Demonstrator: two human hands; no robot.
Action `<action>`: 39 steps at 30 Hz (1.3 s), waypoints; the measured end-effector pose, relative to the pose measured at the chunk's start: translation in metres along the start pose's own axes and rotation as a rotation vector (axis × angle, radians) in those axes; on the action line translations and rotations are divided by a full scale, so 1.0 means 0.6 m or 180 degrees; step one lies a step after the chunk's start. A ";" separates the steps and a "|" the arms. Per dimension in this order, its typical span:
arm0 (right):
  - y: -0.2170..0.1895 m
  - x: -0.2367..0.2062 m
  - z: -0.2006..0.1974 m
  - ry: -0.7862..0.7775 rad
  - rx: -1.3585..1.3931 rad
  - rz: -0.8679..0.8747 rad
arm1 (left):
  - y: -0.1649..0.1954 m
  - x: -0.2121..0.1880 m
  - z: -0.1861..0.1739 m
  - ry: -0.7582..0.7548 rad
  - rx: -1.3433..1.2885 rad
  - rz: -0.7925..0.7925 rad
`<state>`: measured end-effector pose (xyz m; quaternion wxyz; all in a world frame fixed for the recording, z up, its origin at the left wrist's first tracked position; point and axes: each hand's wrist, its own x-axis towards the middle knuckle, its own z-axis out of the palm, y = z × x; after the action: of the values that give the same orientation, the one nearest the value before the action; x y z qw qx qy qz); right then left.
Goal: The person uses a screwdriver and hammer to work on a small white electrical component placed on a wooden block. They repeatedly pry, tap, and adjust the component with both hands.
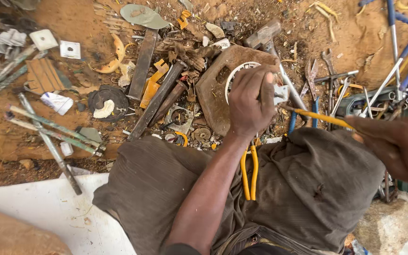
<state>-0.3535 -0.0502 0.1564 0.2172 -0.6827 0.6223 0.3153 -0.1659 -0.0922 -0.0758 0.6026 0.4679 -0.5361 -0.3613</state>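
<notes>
White round plastic part sits at centre frame, held by the left hand against a rusty flat metal plate on the ground. The left-hand fingers are curled together and pinch the rim of the part; the thumb side is hidden. The right hand, at the right edge of the frame, is closed around the handle of a yellow-shafted tool, whose tip points toward the part from the right. How tightly those fingers close cannot be told, since the hand is partly cut off and blurred.

Hazards, as a judgement:
- The tool tip lies near the left-hand fingers. A slip off the smooth plastic would likely carry it into them.
- The part appears thin. Prying force may crack it.
- The plate rests on loose debris and may rock under pressure.
- Yellow-handled pliers lie on the lap, between the knees, and may slide off if the legs shift.

Room for movement:
- Scrap bars, a hammer and loose hand tools crowd the ground in the upper centre and upper right.
- Bare sandy ground shows in the upper left.
- A white sheet lies at lower left.
- Blue and silver tubing limits right-side reach.
</notes>
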 end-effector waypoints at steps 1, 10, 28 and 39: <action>0.007 0.000 0.007 0.0150 0.0101 -0.0249 | 0.000 -0.001 -0.001 -0.0017 -0.0049 -0.0022; 0.136 0.071 0.020 -0.0154 -0.1912 -0.1923 | 0.002 -0.011 0.003 0.0021 -0.0056 -0.0142; -0.032 0.054 -0.129 0.0468 -0.3984 -0.1869 | -0.018 0.016 -0.017 -0.0342 0.0192 0.0096; -0.030 -0.009 -0.056 0.2207 0.0010 -0.1071 | 0.087 0.060 -0.078 -0.1170 0.0916 0.1013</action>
<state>-0.3305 -0.0671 0.1825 0.0437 -0.8410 0.5386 0.0247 -0.1173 -0.1017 -0.0144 0.4719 0.3852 -0.7488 -0.2611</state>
